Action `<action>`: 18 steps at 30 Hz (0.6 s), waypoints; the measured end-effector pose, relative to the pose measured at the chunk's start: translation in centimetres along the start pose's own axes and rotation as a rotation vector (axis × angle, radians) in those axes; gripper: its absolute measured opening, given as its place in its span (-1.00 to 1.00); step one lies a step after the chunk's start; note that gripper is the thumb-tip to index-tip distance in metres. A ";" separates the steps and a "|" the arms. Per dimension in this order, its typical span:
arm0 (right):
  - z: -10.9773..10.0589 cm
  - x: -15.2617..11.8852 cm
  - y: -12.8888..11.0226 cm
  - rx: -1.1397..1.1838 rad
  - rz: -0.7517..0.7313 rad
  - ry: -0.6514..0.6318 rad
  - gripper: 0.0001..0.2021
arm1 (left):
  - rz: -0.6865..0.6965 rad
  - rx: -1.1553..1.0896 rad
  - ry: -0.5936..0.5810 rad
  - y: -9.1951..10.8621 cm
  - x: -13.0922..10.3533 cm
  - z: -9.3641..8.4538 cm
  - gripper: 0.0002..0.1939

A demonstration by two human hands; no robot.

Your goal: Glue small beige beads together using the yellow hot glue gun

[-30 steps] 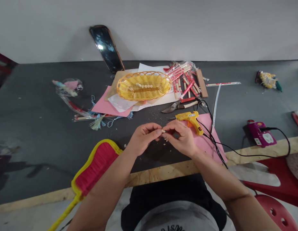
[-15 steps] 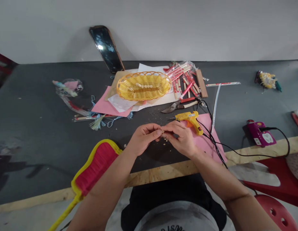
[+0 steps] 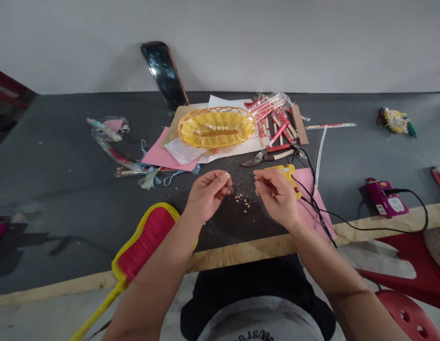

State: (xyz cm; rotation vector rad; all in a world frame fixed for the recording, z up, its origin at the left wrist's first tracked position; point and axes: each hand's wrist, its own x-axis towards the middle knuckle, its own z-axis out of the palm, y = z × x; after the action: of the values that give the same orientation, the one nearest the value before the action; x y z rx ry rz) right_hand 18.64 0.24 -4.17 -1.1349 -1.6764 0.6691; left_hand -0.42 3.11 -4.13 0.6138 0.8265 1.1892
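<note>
My left hand (image 3: pixel 208 193) is closed, thumb against forefinger, on a small pale wooden piece (image 3: pixel 227 175) whose tip shows at the fingertips. Across a short gap, my right hand (image 3: pixel 277 196) hovers with loosely bent fingers and the thumb apart; nothing shows in it. Between and below the hands, several small wooden bits (image 3: pixel 245 203) and crumbs lie on the dark table (image 3: pixel 220 232). Partly behind my right hand is a yellow hot glue gun (image 3: pixel 289 176), lying on pink paper (image 3: pixel 307 213). Pruning shears (image 3: pixel 266 155) rest just beyond it.
A yellow woven basket (image 3: pixel 217 143) holds several small pale pieces. Wrapped chopsticks (image 3: pixel 273 111) and a wooden block (image 3: pixel 298 124) lie right of it. A phone (image 3: pixel 165 73) leans on the wall. Cables run to a purple power socket (image 3: pixel 386 198). A red-yellow fan-shaped object (image 3: pixel 147 239) lies left.
My hands have drawn apart, the left keeping the small piece, the right moving away to the right in front of the glue gun. The wooden bits between them are now uncovered.
</note>
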 end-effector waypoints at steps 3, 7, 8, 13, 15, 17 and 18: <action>-2.5 0.3 -1.2 -0.214 -0.050 -0.079 -0.79 | -0.001 -0.020 -0.032 0.0 -0.1 0.0 -0.72; -6.3 -0.2 -0.3 -0.558 -0.021 -0.127 -0.84 | -0.036 -0.011 -0.056 -0.1 -0.2 0.0 -0.70; -7.0 -0.4 0.5 -0.638 -0.007 -0.130 -0.85 | -0.042 -0.003 -0.057 -0.2 -0.2 0.0 -0.70; -8.2 -1.1 3.8 -0.857 0.181 -0.251 -0.85 | -0.046 0.028 -0.087 -0.5 -0.3 -0.3 -0.72; -7.8 -1.0 4.3 -0.871 0.252 -0.259 -0.83 | -0.038 0.032 -0.100 -0.5 -0.3 -0.4 -0.72; -7.5 -0.8 4.4 -0.869 0.287 -0.263 -0.82 | -0.031 0.032 -0.108 -0.5 -0.3 -0.4 -0.72; -7.3 -0.7 4.4 -0.863 0.302 -0.264 -0.82 | -0.029 0.031 -0.111 -0.5 -0.3 -0.4 -0.72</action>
State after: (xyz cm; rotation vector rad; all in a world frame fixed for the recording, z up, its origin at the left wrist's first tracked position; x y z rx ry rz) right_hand 27.11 0.93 -5.31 -2.0005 -2.1165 0.2580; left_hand -0.48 2.65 -4.67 0.6851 0.7585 1.1077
